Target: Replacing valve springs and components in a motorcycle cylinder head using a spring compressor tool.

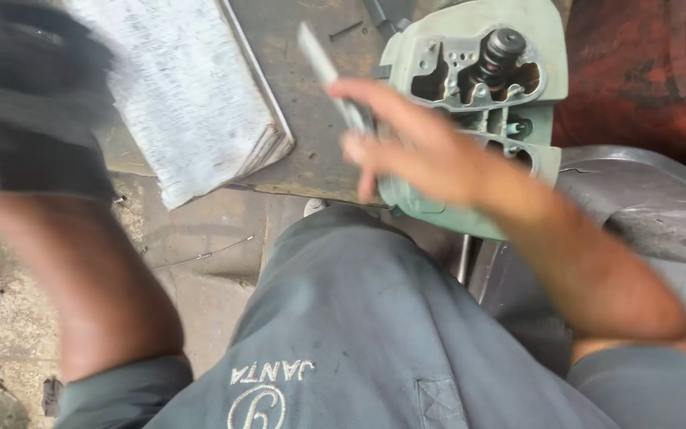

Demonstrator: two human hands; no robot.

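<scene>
Upper left of the frame, the left hand (37,119) is a blur against something dark, its grip impossible to read. Centre, the right hand (414,147) pinches a thin flat grey metal strip (323,67). Right of it sits the pale green cast-metal housing (478,87) on the dark tabletop (303,135), cavities open, work apparently unfinished.

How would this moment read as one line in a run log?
right hand: holds thin flat metal strip | left hand: blurred, under dark object | nearby: green machine housing, grey metal block
</scene>
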